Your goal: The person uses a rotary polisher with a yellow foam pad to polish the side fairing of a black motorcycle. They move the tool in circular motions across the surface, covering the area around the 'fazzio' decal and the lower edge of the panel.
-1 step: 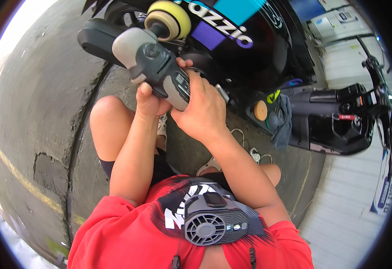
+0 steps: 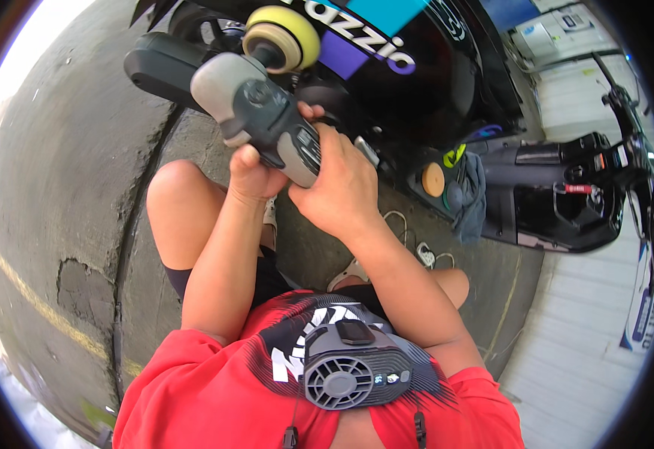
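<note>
I hold a grey and black power polisher (image 2: 244, 105) with a yellow and cream foam pad (image 2: 282, 37) at its head, close to the scooter's glossy black body (image 2: 432, 82), which has cyan and purple decals. My left hand (image 2: 256, 176) is under the tool, thumb against its lower side and fingertips showing past the far edge. My right hand (image 2: 338, 179) wraps round the tool's body at its right end. Behind the tool a long dark piece (image 2: 154, 63) sticks out to the left; I cannot tell what it belongs to.
At my right are the scooter's floorboard (image 2: 506, 194) and handlebar (image 2: 626, 112), with an orange round pad (image 2: 433, 179) and a grey-blue cloth (image 2: 469, 206) on the board. A white corrugated surface (image 2: 559, 322) lies beyond. Cracked concrete floor (image 2: 65, 187) is under me.
The polisher and its pad have shifted slightly down and to the right, with both hands still on the tool.
</note>
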### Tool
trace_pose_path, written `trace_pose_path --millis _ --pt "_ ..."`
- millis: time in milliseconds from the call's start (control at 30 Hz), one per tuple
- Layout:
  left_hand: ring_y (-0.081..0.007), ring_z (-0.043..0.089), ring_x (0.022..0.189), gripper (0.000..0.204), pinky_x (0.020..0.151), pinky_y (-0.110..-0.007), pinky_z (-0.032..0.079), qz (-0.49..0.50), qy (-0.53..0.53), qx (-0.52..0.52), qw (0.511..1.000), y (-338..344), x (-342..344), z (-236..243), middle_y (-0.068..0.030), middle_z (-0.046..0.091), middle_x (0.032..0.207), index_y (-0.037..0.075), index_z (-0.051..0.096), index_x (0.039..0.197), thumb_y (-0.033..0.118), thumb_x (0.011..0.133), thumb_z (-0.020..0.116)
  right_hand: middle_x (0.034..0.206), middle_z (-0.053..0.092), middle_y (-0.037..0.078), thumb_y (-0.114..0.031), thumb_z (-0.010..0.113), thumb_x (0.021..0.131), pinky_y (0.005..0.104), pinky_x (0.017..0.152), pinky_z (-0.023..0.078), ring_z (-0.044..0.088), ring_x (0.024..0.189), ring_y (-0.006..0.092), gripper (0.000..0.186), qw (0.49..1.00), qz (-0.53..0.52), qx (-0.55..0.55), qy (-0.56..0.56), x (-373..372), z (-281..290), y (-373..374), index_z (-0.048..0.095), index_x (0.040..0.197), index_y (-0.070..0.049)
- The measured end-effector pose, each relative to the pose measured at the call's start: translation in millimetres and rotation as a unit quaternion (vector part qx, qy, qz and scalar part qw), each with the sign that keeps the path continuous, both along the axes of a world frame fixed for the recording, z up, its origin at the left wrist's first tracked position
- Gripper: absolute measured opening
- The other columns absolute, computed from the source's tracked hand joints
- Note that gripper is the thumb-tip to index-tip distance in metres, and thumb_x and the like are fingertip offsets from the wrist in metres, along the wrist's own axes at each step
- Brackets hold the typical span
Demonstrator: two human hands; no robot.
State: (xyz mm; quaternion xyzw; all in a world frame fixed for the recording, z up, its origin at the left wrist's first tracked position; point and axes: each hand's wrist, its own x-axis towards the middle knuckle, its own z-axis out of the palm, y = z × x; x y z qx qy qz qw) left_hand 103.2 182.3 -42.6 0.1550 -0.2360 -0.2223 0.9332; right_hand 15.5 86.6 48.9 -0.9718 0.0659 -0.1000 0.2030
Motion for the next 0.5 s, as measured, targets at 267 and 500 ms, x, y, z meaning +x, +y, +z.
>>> trace_pose_path --millis 267,500 --pt "-0.0301 0.048 0.137 0.098 0.117 -0.044 0.038 -0.255 -0.009 0.144 0.956 -42.7 -79.2 -17.7 -0.0194 0.044 0.154 0.002 0.041 0.148 0.024 0.065 0.088 0.114 0.068 0.017 -0.016 0.080 0.059 0.0454 0.088 0.054 0.067 0.104 0.0392 0.073 0.995 -0.087 0.045 0.033 -103.7 -29.6 -76.1 0.056 0.127 -0.006" --pt "-0.0231 0.051 0.133 0.097 0.114 -0.040 0.039 -0.161 -0.037 0.194 0.967 -69.1 -102.8 -5.3 -0.0109 0.054 0.145 0.002 0.045 0.147 0.028 0.067 0.091 0.113 0.069 0.017 -0.015 0.079 0.058 0.0431 0.090 0.054 0.067 0.108 0.0375 0.072 0.993 -0.073 0.083 0.035 -119.7 -23.6 -106.8 0.059 0.127 -0.007"
